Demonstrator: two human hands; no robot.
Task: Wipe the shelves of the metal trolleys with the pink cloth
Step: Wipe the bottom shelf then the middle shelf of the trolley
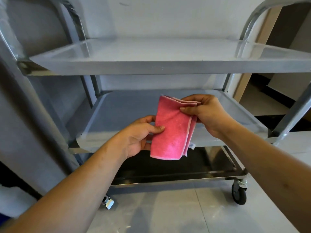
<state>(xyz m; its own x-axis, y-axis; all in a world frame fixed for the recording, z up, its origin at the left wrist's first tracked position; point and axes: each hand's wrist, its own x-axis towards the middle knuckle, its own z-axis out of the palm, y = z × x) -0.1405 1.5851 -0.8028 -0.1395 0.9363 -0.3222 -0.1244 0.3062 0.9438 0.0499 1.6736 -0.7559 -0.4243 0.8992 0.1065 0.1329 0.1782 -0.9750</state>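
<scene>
A: Trolley (161,68), three shelves. Middle shelf (117,115) lay directly behind the hands.

B: Cloth?

A: Pink cloth (171,130), folded, hung in the air before that shelf, long axis near vertical. Right hand (207,113) pinched its top edge, closed. Left hand (139,135) gripped the left edge with thumb on top, partly curled.

B: Nearer hand?

A: Right, judged closer to the shelf.

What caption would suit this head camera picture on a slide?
Both hands, left hand and right hand, hold a folded pink cloth before a three-shelf metal trolley.
</scene>
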